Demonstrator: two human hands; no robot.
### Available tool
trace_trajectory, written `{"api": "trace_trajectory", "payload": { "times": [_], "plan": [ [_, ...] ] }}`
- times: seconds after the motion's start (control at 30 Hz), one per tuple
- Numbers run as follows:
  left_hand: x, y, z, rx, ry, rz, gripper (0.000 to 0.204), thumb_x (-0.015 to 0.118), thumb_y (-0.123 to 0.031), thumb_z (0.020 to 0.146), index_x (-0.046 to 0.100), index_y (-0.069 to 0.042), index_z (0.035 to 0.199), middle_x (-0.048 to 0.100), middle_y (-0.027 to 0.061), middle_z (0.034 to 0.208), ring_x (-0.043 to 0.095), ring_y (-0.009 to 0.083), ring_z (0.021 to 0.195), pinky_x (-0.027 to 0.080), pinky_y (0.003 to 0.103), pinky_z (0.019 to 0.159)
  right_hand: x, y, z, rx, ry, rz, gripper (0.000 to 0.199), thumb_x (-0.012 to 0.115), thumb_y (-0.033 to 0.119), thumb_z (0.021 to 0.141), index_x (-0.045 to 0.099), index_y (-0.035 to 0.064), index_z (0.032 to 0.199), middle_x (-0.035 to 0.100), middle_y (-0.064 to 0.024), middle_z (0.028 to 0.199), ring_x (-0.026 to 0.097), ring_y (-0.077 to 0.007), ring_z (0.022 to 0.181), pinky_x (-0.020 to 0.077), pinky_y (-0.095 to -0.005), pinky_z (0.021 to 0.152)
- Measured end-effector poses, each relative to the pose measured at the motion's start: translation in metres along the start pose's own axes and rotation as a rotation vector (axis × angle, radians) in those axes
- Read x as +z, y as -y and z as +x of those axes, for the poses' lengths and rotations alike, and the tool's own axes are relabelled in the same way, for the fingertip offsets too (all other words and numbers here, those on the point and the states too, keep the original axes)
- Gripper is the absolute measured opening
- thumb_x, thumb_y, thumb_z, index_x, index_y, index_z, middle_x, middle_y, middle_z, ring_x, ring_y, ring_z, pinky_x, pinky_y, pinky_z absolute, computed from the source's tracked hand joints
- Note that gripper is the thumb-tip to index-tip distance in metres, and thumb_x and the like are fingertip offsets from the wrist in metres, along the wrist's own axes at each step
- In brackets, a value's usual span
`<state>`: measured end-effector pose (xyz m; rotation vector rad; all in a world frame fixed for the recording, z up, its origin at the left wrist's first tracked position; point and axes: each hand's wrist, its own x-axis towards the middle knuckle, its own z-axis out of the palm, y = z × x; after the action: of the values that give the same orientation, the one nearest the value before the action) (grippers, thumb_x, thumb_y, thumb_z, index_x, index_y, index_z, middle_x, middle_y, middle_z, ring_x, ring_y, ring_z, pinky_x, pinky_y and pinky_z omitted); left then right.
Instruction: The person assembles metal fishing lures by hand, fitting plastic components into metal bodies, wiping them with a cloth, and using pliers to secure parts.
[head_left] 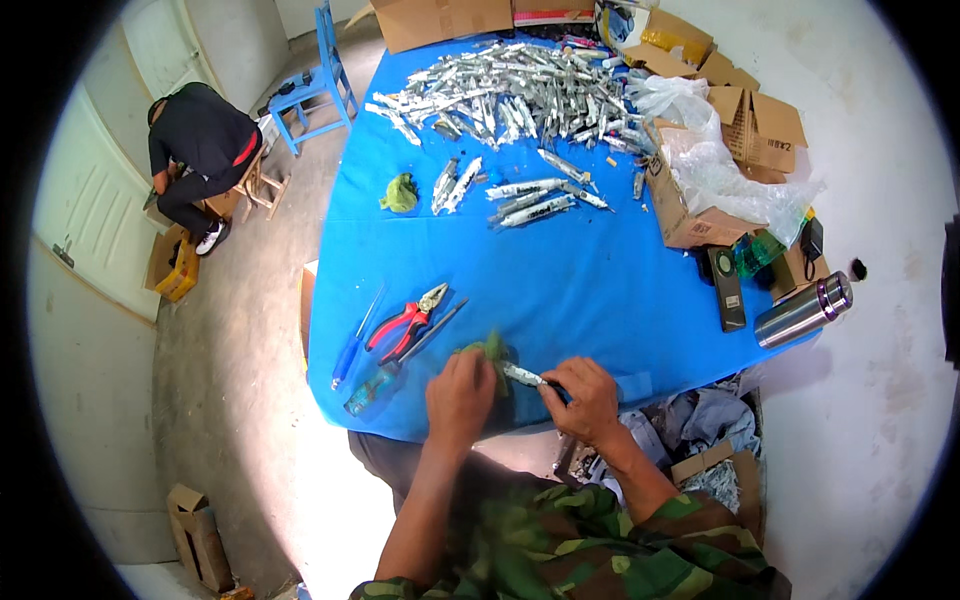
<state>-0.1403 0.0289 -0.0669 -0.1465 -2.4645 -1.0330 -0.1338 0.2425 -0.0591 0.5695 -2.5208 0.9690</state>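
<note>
Close to the table's near edge, my left hand [462, 395] is closed on a crumpled green cloth [494, 348], which is partly blurred. My right hand [588, 398] grips one end of a slim white pen-shaped piece with dark marks [522, 374]; its other end reaches the cloth. Left of my hands lie red-and-black pliers [412, 322], a blue-handled screwdriver [347, 358] and another screwdriver with a clear teal handle [370, 392]. Several similar white pieces [540, 205] lie mid-table, with a second green cloth [399, 194] beside them.
A big heap of white pieces [520, 95] covers the far part of the blue-covered table [450, 265]. Along the right side stand open cardboard boxes [690, 205], clear plastic wrap [745, 170], a dark narrow box [727, 290] and a steel flask [803, 310]. Another person [205, 140] sits bent over at the left.
</note>
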Motion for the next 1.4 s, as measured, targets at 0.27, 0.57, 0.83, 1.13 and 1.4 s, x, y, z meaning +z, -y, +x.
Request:
{"api": "trace_trajectory", "payload": {
  "times": [0.27, 0.57, 0.83, 1.13, 1.4],
  "plan": [
    [0.001, 0.005, -0.005, -0.054, -0.08, -0.125, 0.016, 0.073, -0.009, 0.093, 0.07, -0.005, 0.108, 0.073, 0.017, 0.096, 0.072, 0.0402, 0.08, 0.058, 0.048, 0.068, 0.001, 0.004, -0.001, -0.028, 0.007, -0.006, 0.011, 0.082, 0.008, 0.081, 0.073, 0.0086, 0.087, 0.069, -0.0076, 0.085, 0.065, -0.0309, 0.076, 0.0499, -0.0418, 0.067],
    [0.005, 0.007, -0.003, -0.192, -0.094, -0.219, 0.016, 0.074, -0.009, 0.094, 0.073, 0.004, 0.104, 0.073, 0.0201, 0.084, 0.073, 0.0314, 0.071, 0.057, 0.04, 0.066, 0.002, 0.002, -0.006, 0.002, 0.003, -0.026, 0.012, 0.082, 0.009, 0.083, 0.073, 0.0075, 0.09, 0.07, -0.008, 0.086, 0.067, -0.0311, 0.077, 0.0516, -0.0408, 0.068],
    [-0.004, 0.017, 0.004, -0.421, -0.031, -0.372, 0.018, 0.074, -0.013, 0.095, 0.075, 0.002, 0.104, 0.073, 0.0127, 0.079, 0.067, 0.0149, 0.069, 0.053, 0.032, 0.065, 0.006, -0.004, -0.006, -0.048, -0.009, -0.034, 0.016, 0.085, 0.007, 0.08, 0.074, 0.0068, 0.09, 0.07, -0.0082, 0.083, 0.066, -0.0284, 0.073, 0.0496, -0.0412, 0.064],
    [-0.008, -0.027, -0.012, -0.057, 0.023, -0.227, 0.016, 0.076, -0.006, 0.094, 0.074, -0.001, 0.109, 0.076, 0.0127, 0.092, 0.074, 0.0239, 0.076, 0.057, 0.034, 0.066, 0.005, -0.006, -0.005, -0.018, 0.038, 0.048, 0.022, 0.082, 0.007, 0.075, 0.07, 0.0104, 0.091, 0.066, -0.005, 0.083, 0.064, -0.0287, 0.078, 0.049, -0.0412, 0.068],
    [0.009, -0.037, -0.012, 0.078, 0.197, 0.117, 0.02, 0.078, -0.005, 0.09, 0.07, -0.005, 0.109, 0.073, 0.0147, 0.095, 0.072, 0.038, 0.079, 0.058, 0.044, 0.066, 0.005, -0.014, -0.006, -0.032, 0.027, 0.078, 0.021, 0.085, 0.005, 0.073, 0.072, 0.009, 0.088, 0.067, -0.0043, 0.081, 0.063, -0.0268, 0.074, 0.0469, -0.0399, 0.065]
  ]
}}
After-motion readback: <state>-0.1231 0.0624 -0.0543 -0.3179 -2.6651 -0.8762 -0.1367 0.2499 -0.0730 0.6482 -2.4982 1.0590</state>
